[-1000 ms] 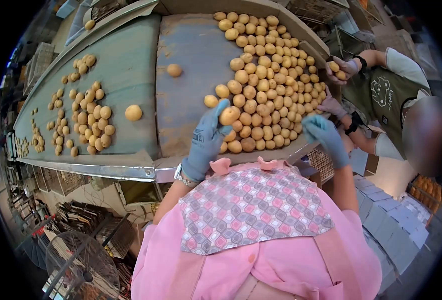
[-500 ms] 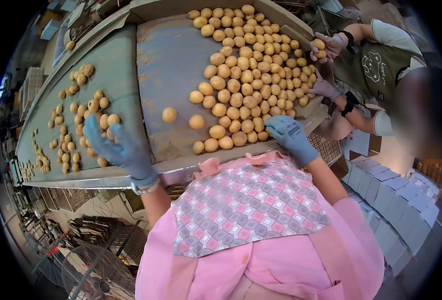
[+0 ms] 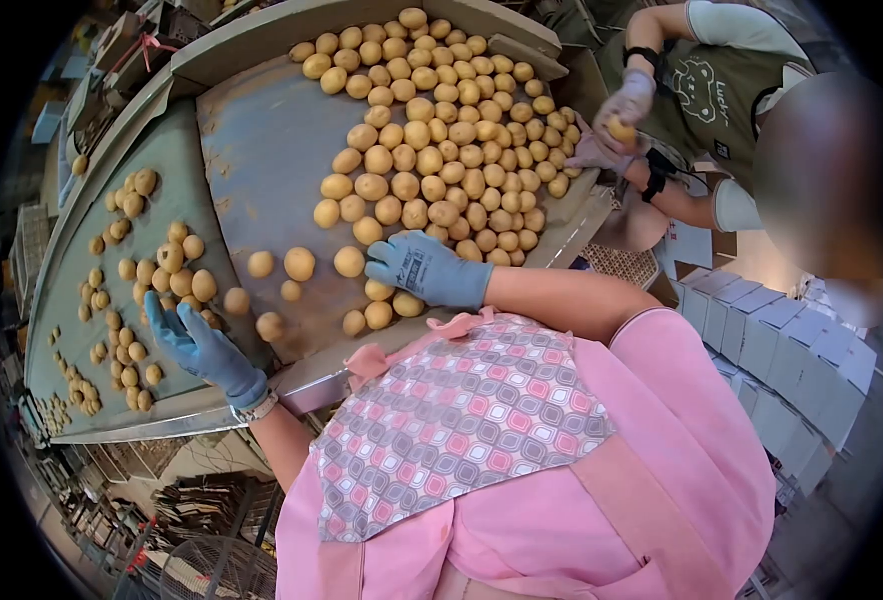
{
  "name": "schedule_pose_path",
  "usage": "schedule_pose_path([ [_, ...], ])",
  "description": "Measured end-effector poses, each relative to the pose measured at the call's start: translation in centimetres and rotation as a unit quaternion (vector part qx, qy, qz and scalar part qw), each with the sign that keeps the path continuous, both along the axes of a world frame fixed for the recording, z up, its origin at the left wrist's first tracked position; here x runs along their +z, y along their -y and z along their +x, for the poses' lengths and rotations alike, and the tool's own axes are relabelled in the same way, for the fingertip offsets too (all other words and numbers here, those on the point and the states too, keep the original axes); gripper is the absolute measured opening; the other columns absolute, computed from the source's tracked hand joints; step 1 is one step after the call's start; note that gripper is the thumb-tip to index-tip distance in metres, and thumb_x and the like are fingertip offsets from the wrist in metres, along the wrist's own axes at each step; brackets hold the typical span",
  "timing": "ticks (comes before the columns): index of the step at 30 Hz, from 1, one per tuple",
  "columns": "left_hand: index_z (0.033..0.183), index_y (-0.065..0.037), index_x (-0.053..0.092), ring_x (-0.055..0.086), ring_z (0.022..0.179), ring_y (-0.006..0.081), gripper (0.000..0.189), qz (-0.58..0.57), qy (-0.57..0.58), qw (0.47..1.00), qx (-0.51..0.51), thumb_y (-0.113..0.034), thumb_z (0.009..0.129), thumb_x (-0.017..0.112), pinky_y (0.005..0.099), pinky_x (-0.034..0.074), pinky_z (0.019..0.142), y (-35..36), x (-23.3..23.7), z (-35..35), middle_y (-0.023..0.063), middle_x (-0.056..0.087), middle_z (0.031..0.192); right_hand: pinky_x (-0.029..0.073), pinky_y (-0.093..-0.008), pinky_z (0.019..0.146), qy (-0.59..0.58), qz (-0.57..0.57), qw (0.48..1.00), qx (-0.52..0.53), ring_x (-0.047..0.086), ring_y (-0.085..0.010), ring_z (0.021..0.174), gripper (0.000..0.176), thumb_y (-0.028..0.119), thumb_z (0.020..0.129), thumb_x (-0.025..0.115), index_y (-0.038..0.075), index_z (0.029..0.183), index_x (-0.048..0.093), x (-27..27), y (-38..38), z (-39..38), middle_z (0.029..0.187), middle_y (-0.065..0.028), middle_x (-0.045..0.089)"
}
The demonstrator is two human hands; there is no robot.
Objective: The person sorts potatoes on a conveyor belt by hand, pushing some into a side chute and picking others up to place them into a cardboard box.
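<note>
Many round, yellow-brown pieces of produce that look like potatoes lie in a packed layer on the bluish-grey sorting surface. My right hand, in a blue-grey glove, rests at the near edge of this layer, palm down. Its fingers stretch left against a few pieces; the undersides of the fingers are hidden. Over the near edge of the green belt, my left hand, gloved in blue, has its fingers apart and holds nothing. Loose pieces lie between my hands, and a cluster lies just beyond my left fingers.
A co-worker's gloved hands hold a piece at the right end of the surface. White boxes stand in rows at lower right. A raised board borders the far side; a metal edge runs along the near side.
My right hand has moved left along the near edge, among the produce. My left hand has lowered toward the belt. More loose pieces lie near the belt joint. The camera view has shifted.
</note>
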State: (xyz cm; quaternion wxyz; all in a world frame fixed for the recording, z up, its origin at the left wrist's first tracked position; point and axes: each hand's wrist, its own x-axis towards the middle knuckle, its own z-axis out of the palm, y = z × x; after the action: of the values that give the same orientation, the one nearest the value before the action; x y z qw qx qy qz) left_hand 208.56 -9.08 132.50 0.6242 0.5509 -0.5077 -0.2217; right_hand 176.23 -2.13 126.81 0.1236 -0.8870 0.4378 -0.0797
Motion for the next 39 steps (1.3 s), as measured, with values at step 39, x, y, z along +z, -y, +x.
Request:
schedule_pose_path([
  [39, 0.161, -0.013, 0.053, 0.035, 0.158, 0.0475, 0.066, 0.046, 0.482, 0.828, -0.284, -0.025, 0.100, 0.074, 0.0546, 0.030, 0.129, -1.0, 5.5, -0.2, 0.0202, 0.044, 0.169, 0.057, -0.0469, 0.095, 0.090, -0.054, 0.961, -0.254, 0.073, -0.0353, 0.105, 0.028, 0.010, 0.101, 0.064, 0.005, 0.126, 0.077, 3.6, -12.4, -11.5, 0.115, -0.0139, 0.079],
])
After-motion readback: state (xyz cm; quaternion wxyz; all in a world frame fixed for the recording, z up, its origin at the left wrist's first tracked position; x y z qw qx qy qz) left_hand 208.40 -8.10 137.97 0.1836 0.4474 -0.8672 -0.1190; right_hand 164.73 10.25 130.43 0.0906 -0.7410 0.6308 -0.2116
